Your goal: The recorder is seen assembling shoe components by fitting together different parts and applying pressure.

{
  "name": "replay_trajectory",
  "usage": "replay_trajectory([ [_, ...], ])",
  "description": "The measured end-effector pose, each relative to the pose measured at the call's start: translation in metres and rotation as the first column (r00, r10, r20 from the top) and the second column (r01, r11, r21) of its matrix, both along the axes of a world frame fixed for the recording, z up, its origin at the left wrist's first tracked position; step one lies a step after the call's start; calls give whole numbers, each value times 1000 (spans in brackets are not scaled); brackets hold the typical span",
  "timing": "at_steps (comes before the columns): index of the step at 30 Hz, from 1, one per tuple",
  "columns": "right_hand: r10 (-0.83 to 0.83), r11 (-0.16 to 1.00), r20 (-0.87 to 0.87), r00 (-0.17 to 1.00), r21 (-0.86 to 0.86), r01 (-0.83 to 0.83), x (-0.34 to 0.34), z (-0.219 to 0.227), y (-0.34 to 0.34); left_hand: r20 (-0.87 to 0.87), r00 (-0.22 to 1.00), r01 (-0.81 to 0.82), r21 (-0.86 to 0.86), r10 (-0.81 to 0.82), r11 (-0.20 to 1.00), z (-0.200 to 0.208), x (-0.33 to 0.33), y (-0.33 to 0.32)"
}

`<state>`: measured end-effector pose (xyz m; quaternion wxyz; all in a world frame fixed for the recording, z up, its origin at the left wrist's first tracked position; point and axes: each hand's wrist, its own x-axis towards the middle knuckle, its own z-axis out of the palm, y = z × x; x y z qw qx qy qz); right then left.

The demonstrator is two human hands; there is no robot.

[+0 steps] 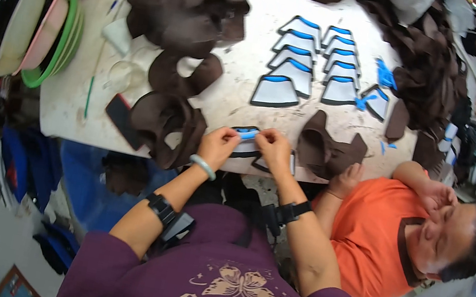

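Note:
At the near edge of the table, my left hand and my right hand pinch the two ends of a short blue strip. It lies along the top of a white, dark-edged panel. Part of another dark-edged panel shows under my right hand. Farther off, two columns of similar trapezoid panels overlap one another, each with a blue top edge. Loose blue strips lie to their right. Brown curved fabric pieces are piled beside my left hand, and others beside my right.
A person in an orange shirt sits close on my right, one hand at the table edge. Heaps of brown fabric cover the far left and far right. A dark phone and stacked basins are at left.

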<state>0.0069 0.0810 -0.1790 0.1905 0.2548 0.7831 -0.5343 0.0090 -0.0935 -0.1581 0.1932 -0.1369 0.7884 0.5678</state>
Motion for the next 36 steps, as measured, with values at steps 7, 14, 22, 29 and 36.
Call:
replay_trajectory([
  [7, 54, 994, -38, 998, 99, -50, -8, 20, -15, -140, 990, 10, -181, -36, 984, 6, -7, -6],
  [14, 54, 990, -9, 999, 129, -52, -18, 22, -20, -142, 989, 24, -187, -51, 982, 4, -14, -7],
  [22, 49, 990, 37, 998, 131, -53, -19, 14, -22, -166, 986, -3, -219, -34, 976, -7, -11, -5],
  [29, 51, 988, 63, 997, 143, -59, -21, 17, -24, -187, 982, -11, -237, -34, 971, -11, -10, -3],
  [36, 75, 980, 69, 995, 179, -86, -24, 20, -25, -177, 983, 3, -283, -55, 959, -11, -13, -3],
])
